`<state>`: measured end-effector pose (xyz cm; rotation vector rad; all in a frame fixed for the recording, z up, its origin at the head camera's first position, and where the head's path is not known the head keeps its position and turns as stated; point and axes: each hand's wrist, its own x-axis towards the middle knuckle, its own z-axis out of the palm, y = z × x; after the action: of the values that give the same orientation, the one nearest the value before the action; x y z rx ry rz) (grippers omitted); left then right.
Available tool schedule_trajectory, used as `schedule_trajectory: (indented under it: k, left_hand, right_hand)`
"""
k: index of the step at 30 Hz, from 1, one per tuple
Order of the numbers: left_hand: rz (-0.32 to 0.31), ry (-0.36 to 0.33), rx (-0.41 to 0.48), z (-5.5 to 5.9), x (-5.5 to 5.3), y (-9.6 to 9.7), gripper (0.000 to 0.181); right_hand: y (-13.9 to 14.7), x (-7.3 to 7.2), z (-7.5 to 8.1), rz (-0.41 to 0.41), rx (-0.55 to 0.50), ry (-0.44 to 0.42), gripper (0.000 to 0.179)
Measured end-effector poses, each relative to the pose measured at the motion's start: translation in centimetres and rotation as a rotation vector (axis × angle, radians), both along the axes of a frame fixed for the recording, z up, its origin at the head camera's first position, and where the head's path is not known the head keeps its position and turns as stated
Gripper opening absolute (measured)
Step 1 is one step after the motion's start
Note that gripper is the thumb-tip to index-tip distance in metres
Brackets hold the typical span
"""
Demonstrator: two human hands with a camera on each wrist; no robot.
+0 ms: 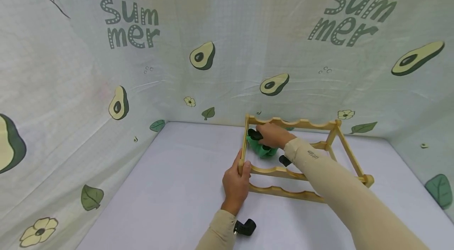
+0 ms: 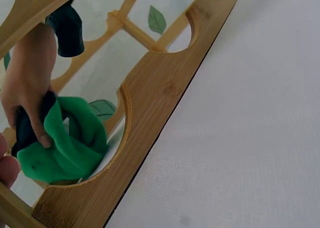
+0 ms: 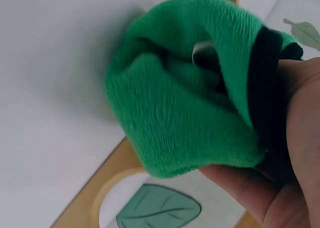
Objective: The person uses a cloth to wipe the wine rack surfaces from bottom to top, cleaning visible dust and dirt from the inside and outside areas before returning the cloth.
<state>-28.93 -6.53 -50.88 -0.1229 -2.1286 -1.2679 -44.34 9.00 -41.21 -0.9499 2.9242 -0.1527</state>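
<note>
A wooden bottle rack (image 1: 278, 171) with scalloped rails stands on the white table. My left hand (image 1: 237, 185) grips its front left corner post, and a few of those fingertips (image 2: 7, 165) show at the edge of the left wrist view. My right hand (image 1: 276, 136) reaches over the front rail into the rack's left end. It holds a green fleecy cloth (image 3: 175, 112) by its black trim (image 3: 267, 82). The cloth is bunched into a hollow bundle, seen behind a scalloped rail (image 2: 165, 82) in the left wrist view.
The white tabletop (image 1: 170, 187) extends left of the rack and in front of it. A printed curtain (image 1: 230, 29) hangs behind, close to the rack's back rail. Black wrist devices show below the left sleeve (image 1: 246, 227) and the right sleeve (image 1: 285, 160).
</note>
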Motion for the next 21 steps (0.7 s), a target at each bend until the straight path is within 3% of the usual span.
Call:
schedule_trajectory:
  k: [6,15,21]
  left_hand:
    - [-0.001,0.018,-0.006,-0.1,-0.2,-0.1,0.047]
    - [-0.011,0.044,-0.012,-0.1,-0.5,0.0,0.048]
    - [0.004,0.045,-0.003,-0.4,-0.3,0.1,0.047]
  right_hand:
    - [-0.1,-0.1,-0.3,0.000,-0.086,-0.037,0.035]
    - [1.3,0.2,1.8,-0.055,-0.169,-0.071,0.036]
    - [1.5,0.8,2.1,-0.079,-0.216,-0.042,0.029]
